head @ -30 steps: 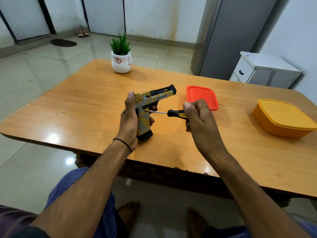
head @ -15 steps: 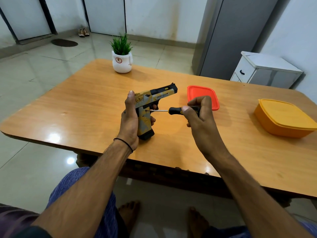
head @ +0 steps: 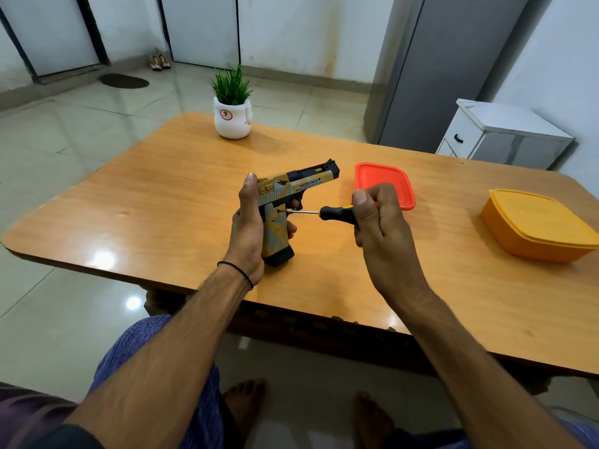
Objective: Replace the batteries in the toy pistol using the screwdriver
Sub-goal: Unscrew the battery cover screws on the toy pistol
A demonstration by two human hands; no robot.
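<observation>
Standing upright near the middle of the table (head: 155, 202), muzzle pointed away and to the right, the pistol (head: 293, 188) is held by the left hand (head: 247, 230): the thumb is laid up the back of the slide and the fingers are curled round the front of the grip. Whether the butt is touching the wood or is just above it cannot be told. The screwdriver (head: 335, 214) is held level, and its tip is set against the side of the grip, just below the trigger guard. Its black-and-yellow handle is pinched by the right hand (head: 381, 223), thumb on top and fingers curled tightly round it. A black band (head: 236, 271) is worn on the left wrist. Just behind the right hand, a red lid (head: 393, 176) is laid flat on the table. Well apart to the right, an orange box (head: 536, 223) is seen with its lid on. At the far edge a potted plant (head: 232, 119) is seen, well clear of the pistol.
</observation>
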